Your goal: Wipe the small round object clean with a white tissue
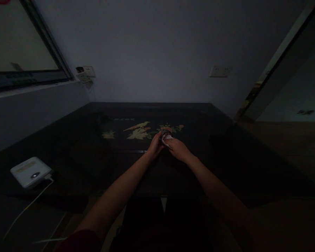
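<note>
Hands meet over far centre of dark table (pixel 225 164). Left hand (pixel 155 145) curled around small dark object (pixel 163 135); right hand (pixel 177 148) pinches white cloth (pixel 168 138) against it. White box (pixel 30 171), cabled, sits near left.

No legible text; faint characters on the dark table (pixel 199 119).

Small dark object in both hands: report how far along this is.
Done: nothing shows as finished. In hand: left hand and right hand hold a small dark round object with a white piece above the dark painted table. Left: too dim to tell.
</note>
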A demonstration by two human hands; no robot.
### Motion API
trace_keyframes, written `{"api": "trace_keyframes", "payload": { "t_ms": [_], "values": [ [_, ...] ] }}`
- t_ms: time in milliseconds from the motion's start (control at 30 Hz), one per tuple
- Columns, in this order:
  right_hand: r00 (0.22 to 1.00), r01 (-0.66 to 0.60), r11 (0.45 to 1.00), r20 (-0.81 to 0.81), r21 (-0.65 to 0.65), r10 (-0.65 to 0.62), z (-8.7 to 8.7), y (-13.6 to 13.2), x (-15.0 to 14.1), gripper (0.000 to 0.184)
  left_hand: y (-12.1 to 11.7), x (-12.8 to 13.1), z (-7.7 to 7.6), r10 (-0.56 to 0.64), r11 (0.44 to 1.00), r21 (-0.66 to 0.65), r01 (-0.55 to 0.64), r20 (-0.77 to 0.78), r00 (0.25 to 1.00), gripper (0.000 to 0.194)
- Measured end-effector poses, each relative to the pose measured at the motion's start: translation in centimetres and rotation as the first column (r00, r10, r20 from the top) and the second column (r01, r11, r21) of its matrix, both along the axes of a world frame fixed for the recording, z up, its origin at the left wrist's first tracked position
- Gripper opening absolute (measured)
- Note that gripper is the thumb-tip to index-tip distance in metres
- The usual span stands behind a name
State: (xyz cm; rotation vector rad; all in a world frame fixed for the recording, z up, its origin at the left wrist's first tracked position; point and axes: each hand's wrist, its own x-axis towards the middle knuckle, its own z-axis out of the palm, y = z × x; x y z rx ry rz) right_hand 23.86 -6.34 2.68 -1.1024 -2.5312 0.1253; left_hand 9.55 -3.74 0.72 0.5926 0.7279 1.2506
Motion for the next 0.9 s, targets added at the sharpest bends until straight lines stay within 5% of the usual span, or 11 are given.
{"api": "trace_keyframes", "payload": {
  "t_ms": [433,900],
  "values": [
    [0.996,0.049,0.993,0.063,0.111,-0.056,0.2,-0.4,-0.1,0.059,0.8,0.2,-0.8,-0.049,0.995,0.092,0.041,0.085,0.995,0.026],
    [0.96,0.052,0.986,-0.264,-0.158,-0.093,-1.3,0.4,-0.8,0.04,-0.4,0.0,0.4,0.013,1.0,0.0,-0.013,0.012,1.0,0.027]
  ]
}}
